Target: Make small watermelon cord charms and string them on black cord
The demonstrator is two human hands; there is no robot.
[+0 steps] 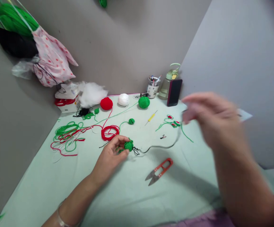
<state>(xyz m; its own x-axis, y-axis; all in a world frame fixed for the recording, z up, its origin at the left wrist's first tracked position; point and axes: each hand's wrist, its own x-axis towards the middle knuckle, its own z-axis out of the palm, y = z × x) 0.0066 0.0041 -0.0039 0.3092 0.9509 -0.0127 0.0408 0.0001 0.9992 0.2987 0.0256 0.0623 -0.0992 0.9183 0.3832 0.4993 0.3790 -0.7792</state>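
Observation:
My left hand [112, 154] rests on the pale green table cover [127, 195], its fingers pinched on a small green crocheted piece [128, 145]. A black thread [161, 146] runs from that piece to the right and up toward my right hand [212, 121]. The right hand is raised above the table and smeared by motion; its fingertips seem pinched where the thread ends, on something too small to name.
Orange thread snips [159, 171] lie in front of the hands. Loose red and green yarn [68, 137], red [106, 103], white [123, 99] and green [143, 102] balls, a yellow crochet hook [151, 117], small crocheted pieces [173, 123], a phone [174, 92], bottle and cup stand behind.

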